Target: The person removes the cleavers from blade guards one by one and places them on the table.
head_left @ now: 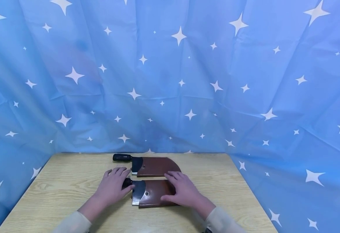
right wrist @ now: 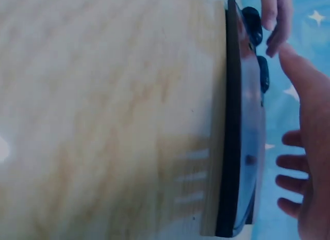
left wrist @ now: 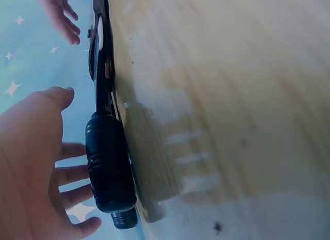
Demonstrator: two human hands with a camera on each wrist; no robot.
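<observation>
Nearer cleaver (head_left: 155,197), one, brown sheath; bottom centre of the frame, flat on table (head_left: 231,197); long axis left to right, handle pointing left, broad end right. Farther cleaver (head_left: 155,166), one, likewise sheathed; just above it in the frame, near-parallel, black handle (head_left: 122,158) also pointing left, rounded end right.

Left hand (head_left: 111,187): lower centre-left, over the nearer handle; fingers spread and relaxed, grasping nothing; contact cannot be told. Right hand (head_left: 185,191): lower centre-right, over the sheath's right end; fingers apart, lightly bent, grasping nothing.

Left wrist view: ribbed black handle (left wrist: 109,165), largely hidden in the head view. Right wrist view: gap between right hand and sheath, not discernible from above; both handles upper right.

Backdrop (head_left: 164,72): blue cloth, white stars, behind the table
</observation>
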